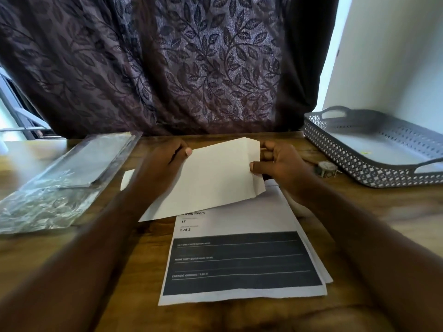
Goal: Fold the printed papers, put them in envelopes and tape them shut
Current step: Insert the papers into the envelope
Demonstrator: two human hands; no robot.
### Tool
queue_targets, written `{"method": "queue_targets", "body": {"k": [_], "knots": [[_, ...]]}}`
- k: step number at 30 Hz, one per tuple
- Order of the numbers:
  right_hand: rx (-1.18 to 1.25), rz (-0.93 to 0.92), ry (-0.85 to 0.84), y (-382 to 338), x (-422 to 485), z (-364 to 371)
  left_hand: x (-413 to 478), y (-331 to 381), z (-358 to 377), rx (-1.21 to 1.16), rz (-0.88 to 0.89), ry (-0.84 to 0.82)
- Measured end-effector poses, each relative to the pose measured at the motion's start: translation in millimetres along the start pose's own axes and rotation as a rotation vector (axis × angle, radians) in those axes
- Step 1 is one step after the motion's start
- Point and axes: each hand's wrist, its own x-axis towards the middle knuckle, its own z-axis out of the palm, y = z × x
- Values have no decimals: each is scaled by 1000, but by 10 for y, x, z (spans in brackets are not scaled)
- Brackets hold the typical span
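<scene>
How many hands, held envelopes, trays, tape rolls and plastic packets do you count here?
Hands: 2, left hand, right hand
Envelope, held: 1
Tray: 1
Tape roll: 1
Plastic packet: 1
Total: 6

The person's left hand (163, 164) and right hand (280, 166) are bare, each thumb showing a short, pale nail. The left forearm (84, 248) and right forearm (359, 224) are bare too.

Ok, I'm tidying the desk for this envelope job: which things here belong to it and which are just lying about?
In use: white paper envelope; printed white sheets with dark block; small round tape roll.
Lying about: grey perforated plastic tray; crinkled clear plastic packet, contents unclear.
</scene>
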Motion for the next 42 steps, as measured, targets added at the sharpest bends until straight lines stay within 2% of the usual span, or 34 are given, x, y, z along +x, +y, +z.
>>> {"method": "queue_targets", "body": {"k": [7, 9, 11, 13, 17, 23, 27, 31, 34, 36, 38, 40, 42], "knots": [[45, -50, 5, -12, -37, -7, -4, -18, -36, 18, 20, 0], [-35, -77, 36, 5, -34, 8, -2, -21, -30, 26, 29, -13], [-266, -135, 93, 26, -44, 28, -5, -4, -15, 37, 39, -10], [-506, -198, 240, 22, -68, 42, -4, 24, -7, 51, 43, -9], [-501, -242, 453, -32, -55, -21, -18, 92, 4, 65, 83, 15], [-574, -155, 458, -56, -73, -27, -67, 104, 51, 101, 103, 20], [-467, -130, 441, -31, -53, 16, -82, 130, 48, 161, 85, 22], [-180, -81, 393, -35, -62, 14, -92, 186, 24, 199, 93, 34], [-133, -87, 366, -9, -28, 1, -98, 201, 23, 208, 101, 45], [10, -49, 291, -13, -31, 3, -100, 201, 26, 197, 94, 47], [263, 36, 187, -64, -67, 24, -96, 191, 21, 194, 88, 54], [485, 166, 29, -124, -115, 43, -96, 179, 12, 189, 86, 59], [555, 292, -175, -154, -161, 44, -91, 175, 5, 201, 96, 66]]}}
